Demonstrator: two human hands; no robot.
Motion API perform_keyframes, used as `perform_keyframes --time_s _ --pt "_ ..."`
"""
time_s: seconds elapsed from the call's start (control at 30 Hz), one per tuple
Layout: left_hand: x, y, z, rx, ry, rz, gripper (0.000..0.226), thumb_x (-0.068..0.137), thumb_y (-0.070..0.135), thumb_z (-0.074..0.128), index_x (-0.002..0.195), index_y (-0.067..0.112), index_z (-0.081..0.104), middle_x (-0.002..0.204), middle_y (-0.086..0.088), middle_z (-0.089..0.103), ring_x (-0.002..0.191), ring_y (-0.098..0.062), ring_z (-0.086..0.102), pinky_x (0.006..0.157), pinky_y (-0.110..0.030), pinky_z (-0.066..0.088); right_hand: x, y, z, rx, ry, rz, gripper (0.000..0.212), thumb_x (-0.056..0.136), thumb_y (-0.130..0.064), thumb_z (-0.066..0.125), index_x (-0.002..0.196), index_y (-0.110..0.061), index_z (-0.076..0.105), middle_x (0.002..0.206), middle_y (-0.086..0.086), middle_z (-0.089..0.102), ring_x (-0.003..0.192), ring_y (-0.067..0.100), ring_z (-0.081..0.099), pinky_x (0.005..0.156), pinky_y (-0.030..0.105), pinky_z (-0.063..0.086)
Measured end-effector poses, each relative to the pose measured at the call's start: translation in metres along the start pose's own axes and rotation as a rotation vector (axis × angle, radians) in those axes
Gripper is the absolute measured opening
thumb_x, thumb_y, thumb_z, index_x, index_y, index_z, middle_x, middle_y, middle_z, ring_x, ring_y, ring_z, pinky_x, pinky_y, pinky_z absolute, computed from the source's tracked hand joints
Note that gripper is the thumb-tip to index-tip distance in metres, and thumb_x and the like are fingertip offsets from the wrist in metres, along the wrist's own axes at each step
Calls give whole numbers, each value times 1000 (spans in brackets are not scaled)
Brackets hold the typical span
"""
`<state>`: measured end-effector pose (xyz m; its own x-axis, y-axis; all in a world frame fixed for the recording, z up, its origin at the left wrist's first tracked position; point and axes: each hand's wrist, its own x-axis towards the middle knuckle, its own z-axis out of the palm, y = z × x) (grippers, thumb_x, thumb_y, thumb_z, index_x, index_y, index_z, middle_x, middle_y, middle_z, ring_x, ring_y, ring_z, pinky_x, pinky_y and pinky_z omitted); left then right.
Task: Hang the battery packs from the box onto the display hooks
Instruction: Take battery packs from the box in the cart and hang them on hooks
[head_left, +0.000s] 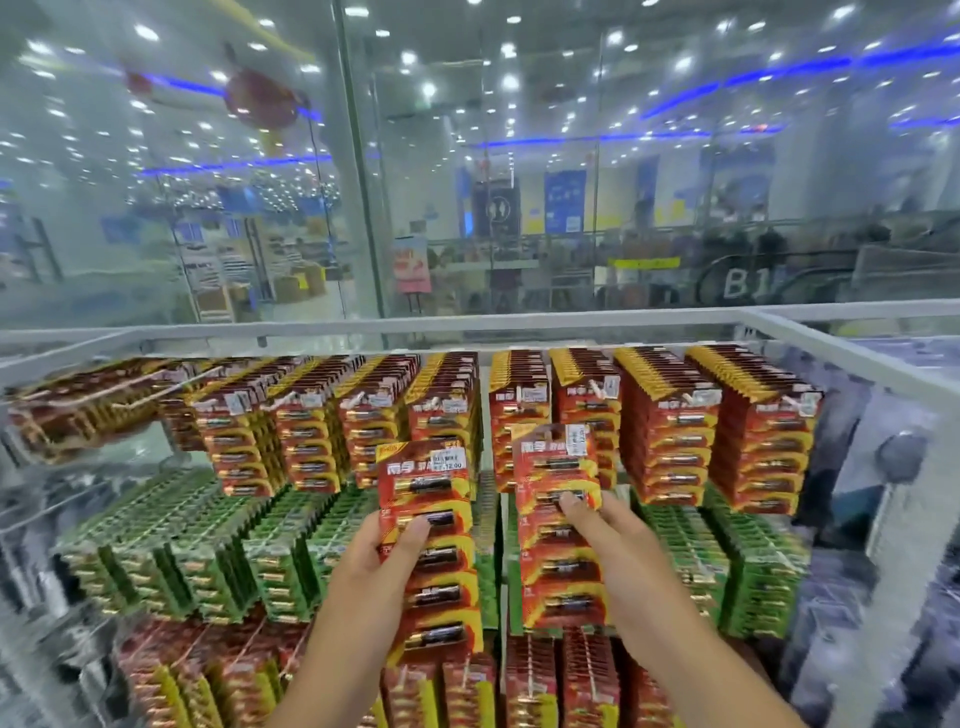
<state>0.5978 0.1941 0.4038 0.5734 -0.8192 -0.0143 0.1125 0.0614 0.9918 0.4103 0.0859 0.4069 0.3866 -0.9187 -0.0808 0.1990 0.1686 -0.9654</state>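
My left hand grips a red and yellow battery pack strip by its left edge, thumb across the front. My right hand holds a second red battery pack strip from its right side, thumb on the front. Both strips stand upright in front of the display rack, just below the top row of hanging red packs. The hooks themselves are mostly hidden by the packs. No box is in view.
A row of green battery packs hangs below the red row, and more red and yellow packs hang lowest. A white frame rail tops the rack. Behind it, glass shows the store interior.
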Motion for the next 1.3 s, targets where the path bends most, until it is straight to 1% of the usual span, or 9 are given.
perform_keyframes --time_s 0.1,0.23,0.4,0.57,0.67,0.77,1.17,1.23,1.3 --pt "19 3 2 5 -2 18 16 101 38 59 113 30 65 83 13 80 66 -7 76 46 -18 54 17 -12 11 15 -6 -3 15 98 -44 66 113 -43 63 109 -18 70 87 4 66 71 28 53" --pt "43 11 -1 -22 -10 23 13 102 36 59 111 29 65 75 18 77 57 1 71 41 -13 49 42 -16 23 1 30 -8 73 96 -50 67 160 -32 36 161 -9 40 148 25 39 117 51 34" --pt "70 17 -6 20 -82 42 8 103 33 58 96 35 56 55 32 64 47 14 61 37 -7 41 70 -8 31 15 73 -25 84 90 -54 71 162 -31 34 166 -7 35 153 27 33 121 55 29" --pt "105 12 -6 28 -108 13 5 100 35 62 99 36 57 58 26 69 51 13 64 42 -9 47 89 1 38 33 88 -55 79 91 -54 70 159 -31 39 159 -13 44 147 17 43 117 48 40" --pt "122 3 -4 9 -118 -13 22 98 39 63 120 35 63 83 18 79 72 1 75 58 -20 58 91 7 42 -22 104 -56 27 98 -44 65 124 -36 61 106 -24 70 84 -7 68 64 18 57" --pt "130 -5 -8 21 -108 -2 21 98 42 62 119 38 62 85 27 76 75 5 73 60 -17 56 91 13 45 -33 142 -64 16 100 -38 64 114 -32 69 90 -15 80 73 2 75 52 18 56" --pt "134 -16 -2 35 -71 3 21 95 44 66 116 38 66 96 11 80 87 -14 79 83 -47 64 105 23 45 -66 207 -64 78 69 -81 75 135 -41 64 132 -15 70 125 19 65 109 55 51" --pt "132 -16 -1 17 -51 5 19 97 42 65 115 37 67 94 10 81 85 -15 79 80 -44 64 108 24 42 -104 201 -58 80 71 -80 74 139 -38 61 136 -19 66 128 10 61 108 46 53" --pt "130 -15 -1 -12 -30 2 18 99 39 64 116 35 66 93 8 81 82 -16 79 75 -42 64 108 20 41 -86 189 -59 33 93 -53 68 119 -33 67 100 -28 75 89 -13 69 73 16 60"
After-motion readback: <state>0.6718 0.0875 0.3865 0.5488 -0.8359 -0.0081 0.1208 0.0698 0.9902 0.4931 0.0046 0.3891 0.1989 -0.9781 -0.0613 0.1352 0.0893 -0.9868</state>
